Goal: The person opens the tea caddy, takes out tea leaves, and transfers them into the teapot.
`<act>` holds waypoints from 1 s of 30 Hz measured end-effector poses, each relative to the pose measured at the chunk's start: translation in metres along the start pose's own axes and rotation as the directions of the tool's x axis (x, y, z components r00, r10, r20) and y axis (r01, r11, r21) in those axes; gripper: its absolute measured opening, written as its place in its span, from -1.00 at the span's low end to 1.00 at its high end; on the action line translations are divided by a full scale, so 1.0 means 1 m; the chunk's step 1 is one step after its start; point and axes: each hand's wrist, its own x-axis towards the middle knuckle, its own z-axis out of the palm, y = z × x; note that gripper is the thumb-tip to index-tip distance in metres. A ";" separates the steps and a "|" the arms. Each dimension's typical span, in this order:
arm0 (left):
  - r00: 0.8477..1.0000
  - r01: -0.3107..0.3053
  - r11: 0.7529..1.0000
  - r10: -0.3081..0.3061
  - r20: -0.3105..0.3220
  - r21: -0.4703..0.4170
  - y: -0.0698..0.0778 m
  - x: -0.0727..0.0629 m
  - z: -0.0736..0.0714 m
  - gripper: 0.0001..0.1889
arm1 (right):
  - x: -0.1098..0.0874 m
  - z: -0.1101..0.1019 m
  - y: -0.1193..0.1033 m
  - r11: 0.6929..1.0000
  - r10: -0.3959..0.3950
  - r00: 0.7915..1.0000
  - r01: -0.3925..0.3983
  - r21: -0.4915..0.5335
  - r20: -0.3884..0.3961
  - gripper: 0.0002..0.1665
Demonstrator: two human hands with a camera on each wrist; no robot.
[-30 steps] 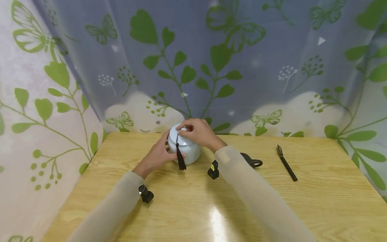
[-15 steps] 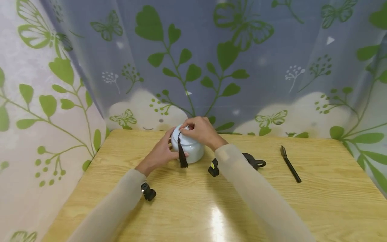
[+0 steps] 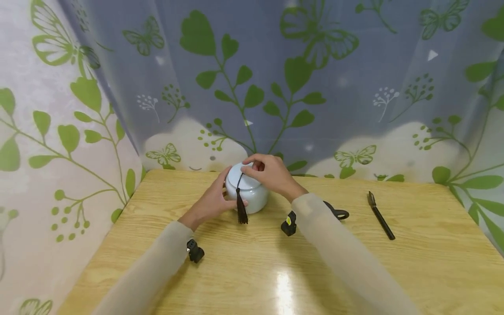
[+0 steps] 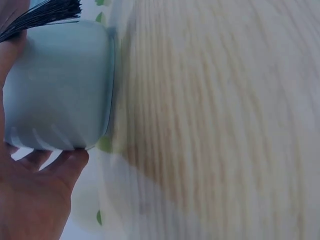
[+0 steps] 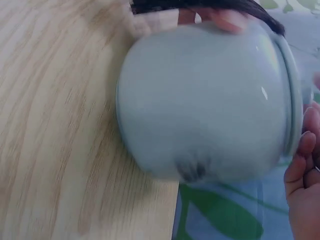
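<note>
A pale, glazed ceramic jar (image 3: 256, 199) stands on the table near its back edge in the head view. Its round lid (image 3: 235, 178) sits on top, and a black tassel (image 3: 242, 209) hangs from it by a cord down the front. My left hand (image 3: 212, 197) grips the jar's body from the left, thumb in front and fingers round the far side. My right hand (image 3: 271, 173) pinches the top of the lid, hiding the knob there. The right wrist view shows the jar (image 5: 200, 100) side-on, with the fingers of my right hand (image 5: 306, 190) at its lid end.
A black object with a looped handle (image 3: 341, 214) lies partly hidden behind my right sleeve (image 3: 330, 236). Farther right on the wooden table (image 3: 244, 271) is a black pen (image 3: 381, 216). A patterned curtain (image 3: 252, 87) hangs right behind the table's back edge.
The head view has shifted slightly, carrying the whole scene a little to the right. My right wrist has moved slightly rightward while its fingers stay on the lid. The left hand keeps its grip.
</note>
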 end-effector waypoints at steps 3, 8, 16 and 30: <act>0.999 0.014 1.000 -0.015 0.034 0.024 -0.004 -0.004 -0.007 0.31 | -0.007 -0.010 0.007 0.998 0.015 0.999 -0.012 0.063 -0.041 -0.66; 0.998 0.027 0.994 -0.033 0.061 0.104 -0.009 -0.011 -0.024 0.24 | -0.018 -0.033 0.020 0.991 0.021 0.995 -0.008 0.136 -0.095 -0.71; 0.999 0.037 0.947 -0.035 -0.009 0.319 -0.005 -0.020 -0.049 -0.23 | -0.041 -0.072 0.049 0.992 0.076 0.990 -0.064 0.105 -0.117 -0.62; 0.992 0.110 0.831 -0.059 -0.111 0.545 -0.011 -0.030 -0.092 -0.48 | -0.104 -0.138 0.091 0.971 0.172 0.970 -0.196 -0.133 -0.175 -0.54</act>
